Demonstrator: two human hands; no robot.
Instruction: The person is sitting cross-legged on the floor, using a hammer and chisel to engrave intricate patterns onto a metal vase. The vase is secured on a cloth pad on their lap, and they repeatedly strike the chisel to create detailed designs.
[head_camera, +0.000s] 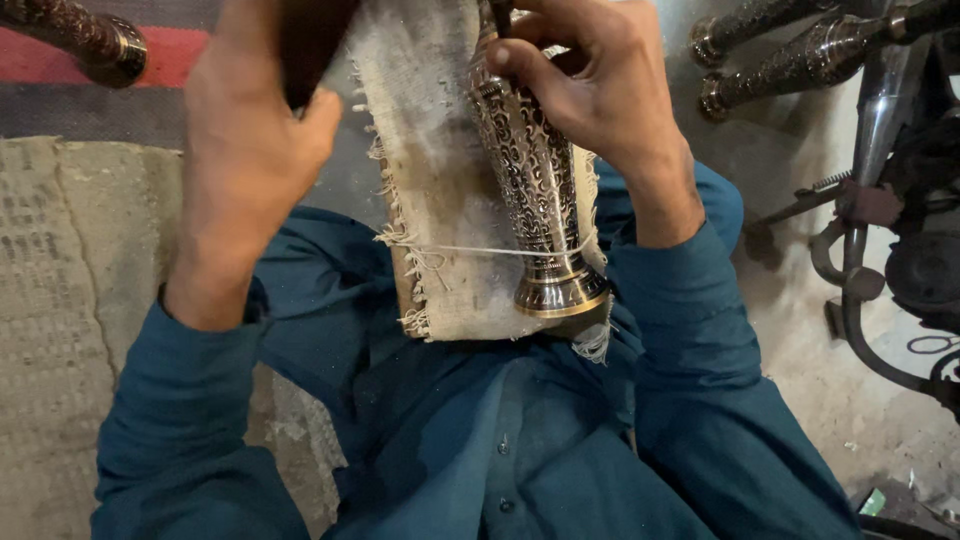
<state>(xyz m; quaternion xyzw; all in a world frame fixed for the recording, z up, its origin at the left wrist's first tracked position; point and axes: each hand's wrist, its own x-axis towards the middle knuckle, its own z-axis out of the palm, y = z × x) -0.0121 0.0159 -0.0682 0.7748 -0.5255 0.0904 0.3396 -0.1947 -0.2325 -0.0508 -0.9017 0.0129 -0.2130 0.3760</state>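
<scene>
Engraved vase (535, 190) on frayed cloth-covered board (440, 150)

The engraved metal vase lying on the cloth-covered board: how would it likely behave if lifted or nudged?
The engraved metal vase looks rigid and probably heavy for its size, being solid-looking metal. Its round, tapering body lies lengthwise on the frayed cloth, so it would likely roll if the right hand released it. The polished flared foot may be slippery.

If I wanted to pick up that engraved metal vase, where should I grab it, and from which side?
Probably by the narrow waist just above the flared foot of the engraved vase, coming from the picture's left, over the bare cloth-covered board. The right hand already covers the upper body, and the wide foot would likely stop a grip sliding off.
</scene>
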